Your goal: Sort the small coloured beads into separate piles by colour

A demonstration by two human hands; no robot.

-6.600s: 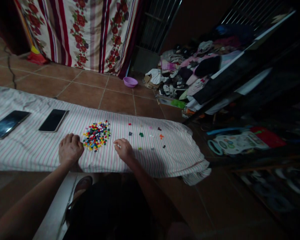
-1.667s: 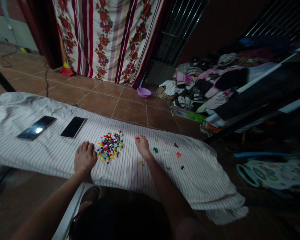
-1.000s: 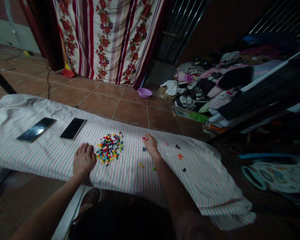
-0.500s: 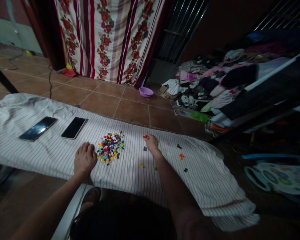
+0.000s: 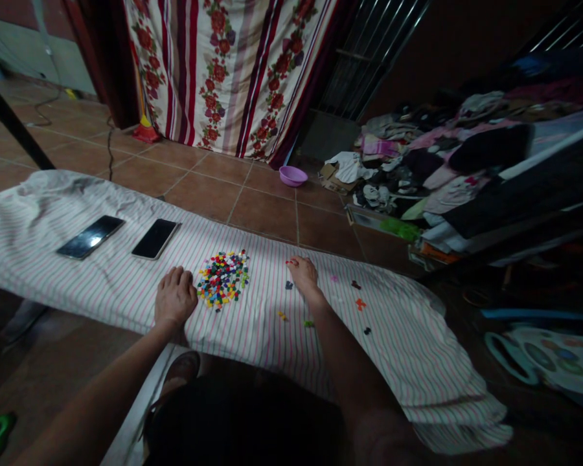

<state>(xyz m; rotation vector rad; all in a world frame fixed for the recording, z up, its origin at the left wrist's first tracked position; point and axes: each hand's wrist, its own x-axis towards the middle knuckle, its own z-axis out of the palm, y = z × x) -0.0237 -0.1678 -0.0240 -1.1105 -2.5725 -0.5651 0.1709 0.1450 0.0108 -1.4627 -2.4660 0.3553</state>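
My left hand lies palm down on the striped cloth, its fingers stretched out, just left of a pile of small multicoloured pieces. Over on the right, my right hand rests on the cloth with fingers drawn together at small red pieces; the fingertips partly hide them. Close to this hand sits a dark grey cluster. Nearer to me are yellow pieces and green pieces. Right of my forearm lie pink, brown, orange and black pieces.
Two phones lie on the left part of the striped cloth. Beyond it, a purple basin stands on the tiled floor before a flowered curtain. A heap of clothes is at the right.
The whole view has shifted a little, so things appear further right. My right hand stays at the red pieces, and my left hand keeps its place beside the pile.
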